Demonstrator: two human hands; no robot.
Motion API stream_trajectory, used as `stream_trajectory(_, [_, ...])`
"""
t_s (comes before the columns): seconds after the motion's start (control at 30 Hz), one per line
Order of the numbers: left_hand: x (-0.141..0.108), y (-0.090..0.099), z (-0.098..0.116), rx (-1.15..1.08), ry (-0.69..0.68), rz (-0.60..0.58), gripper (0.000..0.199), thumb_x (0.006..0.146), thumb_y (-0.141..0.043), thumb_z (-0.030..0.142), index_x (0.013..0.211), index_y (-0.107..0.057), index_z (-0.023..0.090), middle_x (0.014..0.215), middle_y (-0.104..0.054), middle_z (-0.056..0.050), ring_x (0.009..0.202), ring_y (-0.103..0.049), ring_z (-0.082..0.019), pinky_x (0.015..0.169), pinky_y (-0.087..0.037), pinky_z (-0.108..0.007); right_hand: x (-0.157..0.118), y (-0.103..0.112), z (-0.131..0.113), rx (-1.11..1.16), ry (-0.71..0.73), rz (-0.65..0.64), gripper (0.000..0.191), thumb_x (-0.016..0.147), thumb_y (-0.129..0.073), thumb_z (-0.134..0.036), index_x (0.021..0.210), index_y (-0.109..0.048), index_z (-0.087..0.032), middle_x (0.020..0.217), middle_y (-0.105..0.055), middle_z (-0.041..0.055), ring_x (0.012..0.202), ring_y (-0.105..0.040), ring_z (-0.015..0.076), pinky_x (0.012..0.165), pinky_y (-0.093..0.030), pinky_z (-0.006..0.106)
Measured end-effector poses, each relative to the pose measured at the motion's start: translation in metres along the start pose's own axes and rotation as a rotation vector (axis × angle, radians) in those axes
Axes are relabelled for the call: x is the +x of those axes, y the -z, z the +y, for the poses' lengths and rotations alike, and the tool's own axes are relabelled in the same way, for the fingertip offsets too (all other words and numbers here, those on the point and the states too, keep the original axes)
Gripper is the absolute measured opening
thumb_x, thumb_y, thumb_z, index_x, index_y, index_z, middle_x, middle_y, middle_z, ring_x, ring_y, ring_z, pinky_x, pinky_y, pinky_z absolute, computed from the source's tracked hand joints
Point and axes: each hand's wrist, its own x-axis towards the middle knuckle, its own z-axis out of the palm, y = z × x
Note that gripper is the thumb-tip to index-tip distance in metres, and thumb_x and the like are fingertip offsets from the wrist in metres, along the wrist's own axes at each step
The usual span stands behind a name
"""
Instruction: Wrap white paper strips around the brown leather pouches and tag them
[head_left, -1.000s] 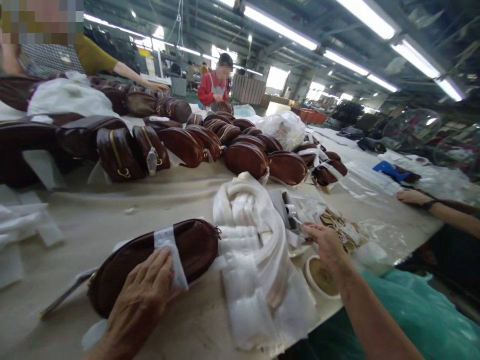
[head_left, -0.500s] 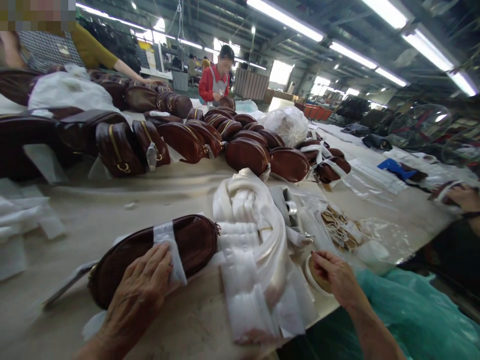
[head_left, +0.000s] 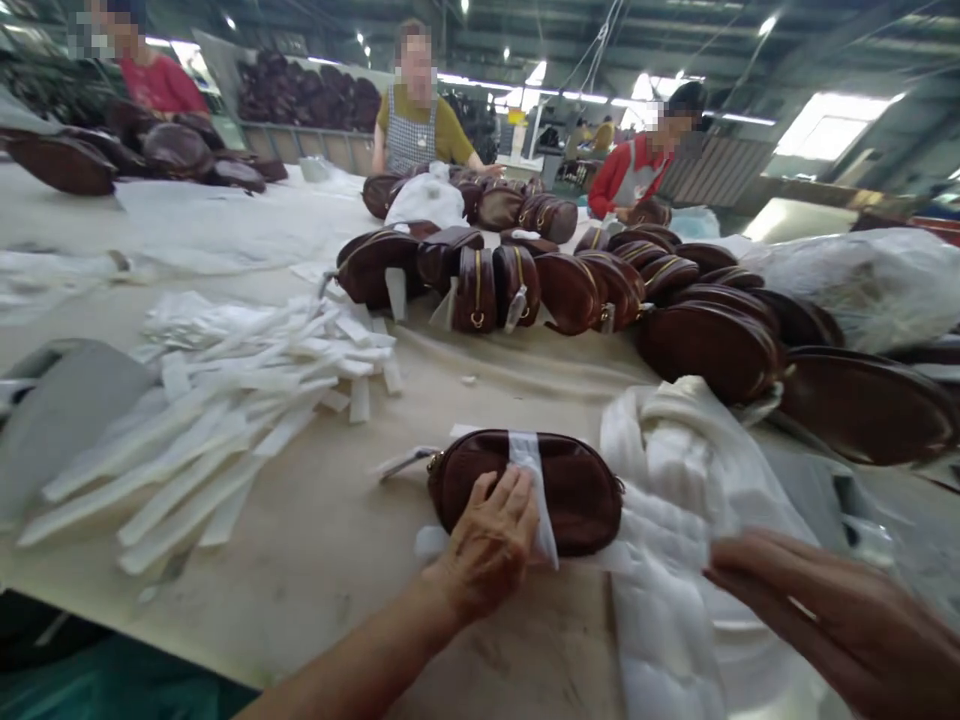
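Note:
A dark brown leather zip bag [head_left: 581,495] lies on its side on the table, with a white wrapping strip [head_left: 525,452] across its middle. Flat on the strip and the bag's front rest the fingers of my left hand [head_left: 495,540], pressing from above. My right hand [head_left: 817,600] hovers at the lower right, over a pile of white padding sheets [head_left: 667,590]. Its fingers are pressed together at the tips; anything between them is too small or blurred to make out. A whitish tag or strap end [head_left: 409,462] sticks out at the bag's left.
Many loose white strips [head_left: 247,410] are heaped at the left beside a grey rounded piece [head_left: 75,420]. Rows of finished-looking brown bags [head_left: 570,290] stand across the table behind. A clear plastic bundle [head_left: 862,285] sits at far right. Several people [head_left: 420,125] work across the table.
The view has swung left. My right hand has come away from the tape roll towards the bag, fingers still together. My left hand remains on the bag and strip.

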Motion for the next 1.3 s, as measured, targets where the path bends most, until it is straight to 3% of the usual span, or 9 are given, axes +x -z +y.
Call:
stream_trajectory(0.13, [-0.002, 0.001, 0.001, -0.024, 0.0, 0.003, 0.034, 0.09, -0.035, 0.018, 0.114, -0.057, 0.008, 0.128, -0.053, -0.014, 0.121, -0.045, -0.026, 0.1, -0.03, -0.042, 0.122, -0.016, -0.044, -0.123, 0.312, -0.313, 0.028, 0.091, -0.04, -0.017, 0.068, -0.056, -0.019, 0.063, -0.056, 0.0009, 0.055, -0.049, 0.0121, 0.054, -0.034, 0.024])
stream_trajectory(0.23, [-0.002, -0.002, 0.001, -0.049, 0.016, 0.036, 0.035, 0.09, -0.034, 0.018, 0.115, -0.056, 0.007, 0.127, -0.054, -0.014, 0.121, -0.045, -0.027, 0.1, -0.03, -0.042, 0.172, -0.042, -0.047, -0.213, 0.376, -0.486, 0.022, 0.086, -0.045, -0.009, 0.073, -0.06, -0.018, 0.067, -0.059, 0.0016, 0.06, -0.05, 0.0118, 0.057, -0.031, 0.024])
stream_trajectory(0.43, [-0.002, -0.004, 0.0, -0.086, 0.039, 0.041, 0.038, 0.09, -0.032, 0.019, 0.117, -0.056, 0.008, 0.128, -0.052, -0.014, 0.122, -0.044, -0.029, 0.101, -0.028, -0.043, 0.211, -0.076, -0.031, -0.11, 0.345, -0.685, 0.017, 0.081, -0.052, -0.011, 0.075, -0.066, -0.02, 0.07, -0.061, 0.0002, 0.063, -0.053, 0.011, 0.059, -0.031, 0.021])
stream_trajectory(0.53, [-0.002, -0.003, 0.0, -0.082, 0.032, 0.008, 0.039, 0.09, -0.029, 0.017, 0.115, -0.058, 0.009, 0.128, -0.052, -0.015, 0.122, -0.044, -0.029, 0.101, -0.028, -0.043, 0.223, -0.084, -0.02, 0.022, 0.167, -0.708, 0.004, 0.075, -0.063, -0.022, 0.078, -0.063, -0.02, 0.064, -0.057, -0.0038, 0.06, -0.051, 0.01, 0.056, -0.032, 0.02])
stream_trajectory(0.67, [-0.003, -0.002, -0.001, -0.084, 0.029, 0.012, 0.039, 0.09, -0.028, 0.016, 0.113, -0.059, 0.008, 0.126, -0.053, -0.016, 0.121, -0.045, -0.029, 0.1, -0.029, -0.043, 0.234, -0.09, 0.001, 0.091, -0.031, -0.632, 0.028, 0.061, -0.075, -0.032, 0.08, -0.058, -0.019, 0.057, -0.051, -0.008, 0.051, -0.043, 0.0088, 0.049, -0.031, 0.019])
stream_trajectory(0.8, [-0.004, -0.002, -0.002, -0.104, 0.016, -0.012, 0.038, 0.09, -0.031, 0.017, 0.117, -0.055, 0.007, 0.128, -0.051, -0.015, 0.123, -0.042, -0.03, 0.1, -0.031, -0.044, 0.219, -0.083, 0.009, 0.081, -0.031, -0.414, 0.01, 0.075, -0.061, -0.027, 0.076, -0.06, -0.017, 0.062, -0.056, -0.0031, 0.058, -0.049, 0.0111, 0.057, -0.038, 0.022])
stream_trajectory(1.03, [-0.003, -0.008, -0.001, -0.177, 0.079, 0.068, 0.024, 0.089, -0.039, 0.017, 0.101, -0.058, 0.009, 0.11, -0.055, -0.014, 0.108, -0.05, -0.026, 0.097, -0.038, -0.041, 0.126, -0.111, -0.033, -0.005, 0.424, 0.088, 0.029, 0.087, -0.042, -0.013, 0.105, -0.065, -0.016, 0.102, -0.067, 0.0112, 0.098, -0.057, 0.0228, 0.086, -0.045, 0.038])
stream_trajectory(1.17, [-0.003, -0.002, 0.001, -0.199, 0.054, 0.171, 0.016, 0.089, -0.039, 0.013, 0.09, -0.055, 0.011, 0.099, -0.057, -0.013, 0.097, -0.053, -0.023, 0.092, -0.042, -0.039, 0.083, -0.119, -0.052, 0.01, 0.332, 0.152, 0.04, 0.081, -0.041, -0.007, 0.116, -0.059, -0.015, 0.116, -0.064, 0.0122, 0.109, -0.054, 0.0236, 0.091, -0.043, 0.043])
stream_trajectory(1.3, [-0.007, -0.003, -0.005, -0.158, 0.021, 0.274, 0.011, 0.09, -0.043, 0.016, 0.093, -0.053, 0.014, 0.095, -0.058, -0.01, 0.093, -0.055, -0.022, 0.086, -0.043, -0.036, 0.043, -0.082, -0.051, 0.08, 0.237, 0.251, 0.032, 0.079, -0.046, -0.008, 0.102, -0.063, -0.022, 0.095, -0.071, 0.0041, 0.097, -0.06, 0.0176, 0.091, -0.044, 0.038])
